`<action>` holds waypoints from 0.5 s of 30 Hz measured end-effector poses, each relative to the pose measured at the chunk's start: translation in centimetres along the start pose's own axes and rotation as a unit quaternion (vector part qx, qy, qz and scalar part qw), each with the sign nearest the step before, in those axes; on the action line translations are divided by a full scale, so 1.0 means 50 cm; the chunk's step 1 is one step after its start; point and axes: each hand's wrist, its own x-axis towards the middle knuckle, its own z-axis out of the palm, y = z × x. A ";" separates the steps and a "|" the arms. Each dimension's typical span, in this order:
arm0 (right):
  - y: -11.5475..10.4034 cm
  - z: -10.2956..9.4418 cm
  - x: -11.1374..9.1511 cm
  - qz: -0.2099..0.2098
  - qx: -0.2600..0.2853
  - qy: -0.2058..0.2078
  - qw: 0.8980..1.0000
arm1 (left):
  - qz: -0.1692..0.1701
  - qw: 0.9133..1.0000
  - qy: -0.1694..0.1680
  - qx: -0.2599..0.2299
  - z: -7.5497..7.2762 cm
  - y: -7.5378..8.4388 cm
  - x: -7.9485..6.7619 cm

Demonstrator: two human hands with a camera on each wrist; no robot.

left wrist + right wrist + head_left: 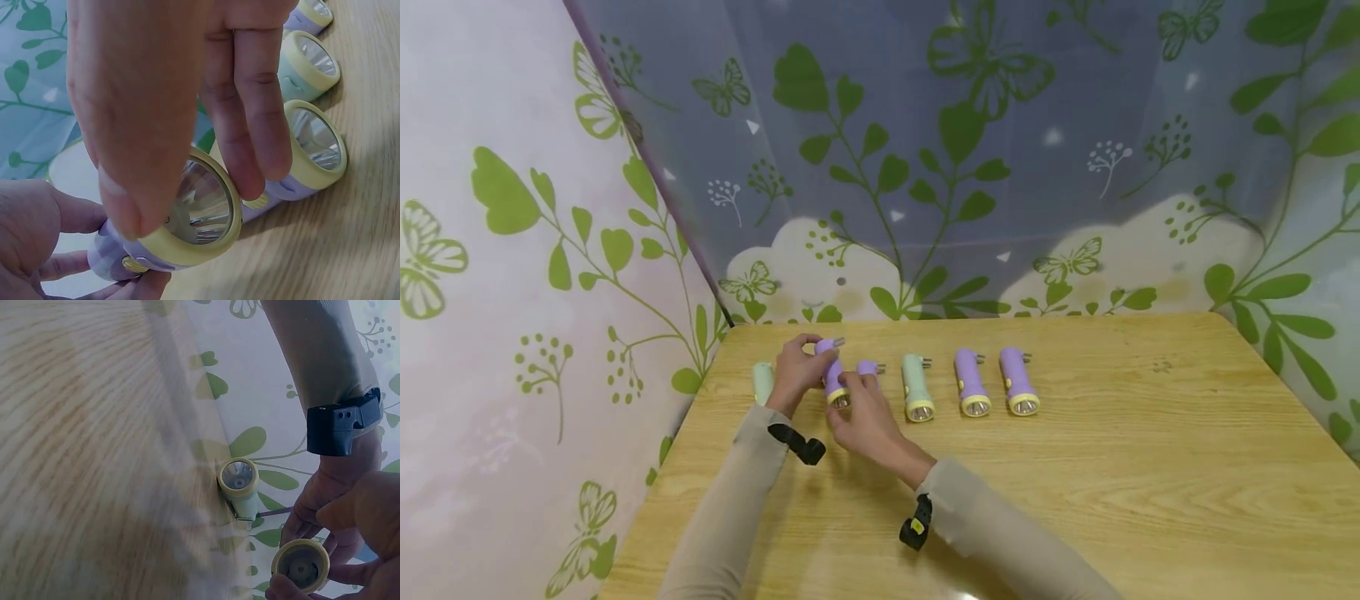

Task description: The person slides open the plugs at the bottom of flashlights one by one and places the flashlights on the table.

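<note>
A purple flashlight (833, 380) with a yellow lens ring and a two-pin plug is held up at the left of the row, lens toward the person. My left hand (800, 373) grips its body near the plug end. The right hand (871, 421) pinches the lens end, and its thumb overlaps the yellow ring (172, 251) in the left wrist view. Behind the right hand stands another purple flashlight (867, 367), mostly hidden. Beside the left hand is a pale green flashlight (763, 382), partly covered; its lens (239, 475) shows in the right wrist view.
Farther right along the wooden table (1075, 500) lie a green flashlight (916, 379) and two purple ones, one (972, 379) beside the other (1017, 379). Leaf-patterned cloth (880, 167) hangs behind the table and along its left side. Each wrist wears a black band.
</note>
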 end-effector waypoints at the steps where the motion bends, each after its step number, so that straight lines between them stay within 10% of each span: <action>1: 0.001 0.002 -0.002 0.000 0.000 -0.001 1.000 | 0.001 1.000 -0.001 0.000 0.001 -0.003 0.000; 15: -0.005 0.019 -0.013 0.012 0.013 -0.036 0.999 | -0.010 1.000 0.006 0.027 -0.001 -0.028 0.005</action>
